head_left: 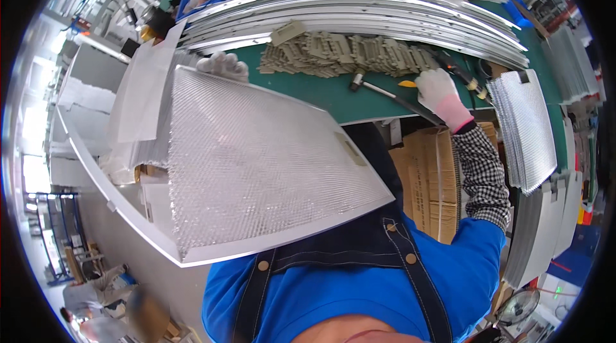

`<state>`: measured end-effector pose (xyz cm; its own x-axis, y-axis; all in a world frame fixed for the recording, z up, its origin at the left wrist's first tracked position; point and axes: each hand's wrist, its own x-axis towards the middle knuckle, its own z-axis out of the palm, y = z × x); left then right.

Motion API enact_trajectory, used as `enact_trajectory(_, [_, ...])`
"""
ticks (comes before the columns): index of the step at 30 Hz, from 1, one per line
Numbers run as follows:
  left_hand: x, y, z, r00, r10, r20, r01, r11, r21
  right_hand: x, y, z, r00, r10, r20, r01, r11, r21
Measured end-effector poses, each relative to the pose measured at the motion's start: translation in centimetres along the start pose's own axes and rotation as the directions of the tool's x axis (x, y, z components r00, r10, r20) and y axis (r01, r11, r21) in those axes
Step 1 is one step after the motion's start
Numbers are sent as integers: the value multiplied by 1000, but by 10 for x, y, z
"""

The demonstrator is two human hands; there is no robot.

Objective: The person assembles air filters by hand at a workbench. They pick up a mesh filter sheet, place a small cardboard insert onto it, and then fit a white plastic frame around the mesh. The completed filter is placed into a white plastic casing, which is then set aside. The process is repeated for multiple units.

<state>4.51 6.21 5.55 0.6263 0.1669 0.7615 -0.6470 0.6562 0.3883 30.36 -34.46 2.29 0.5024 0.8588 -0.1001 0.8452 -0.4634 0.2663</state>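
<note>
A large mesh filter panel [256,170] with silvery metal netting and pale edge strips tilts in front of my body. My left hand [221,66], in a white glove, grips its far left corner with the fingers curled over the edge. A beige plastic piece [351,149] sits along the panel's right side. A long, thin pale frame strip [106,195] bends out from the near left corner. Over the green bench, my right hand [439,94], white-gloved with a pink cuff, has its fingers curled together. Beside its fingertips lies a small yellow object [407,84]; what they hold is hidden.
A hammer [388,94] and a power screwdriver [463,73] lie near my right hand. Beyond are piled beige plastic pieces [340,54] and long metal profiles [359,12]. Mesh sheets [526,131] stack at right; a cardboard box [427,182] stands below the bench edge.
</note>
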Motion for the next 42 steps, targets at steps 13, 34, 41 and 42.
enact_trajectory(13, [24, -3, 36, 995, -73, 71, 62, 986, 153, 70, -214, -188, 505, -83, -859, 598, 752, 279])
enact_trajectory(34, [32, 40, 22, 999, -40, 19, 41, 994, -103, -40, -6, 22, 935, 169, -313, -105, 972, 211])
enact_trajectory(41, [23, 47, 35, 999, 44, 29, -46, 995, 88, -46, -74, -112, 765, 177, -619, 477, 490, 730])
enact_trajectory(42, [19, 49, 28, 996, 61, 64, -71, 982, 177, -54, -98, -144, 700, 27, -714, 629, 449, 634])
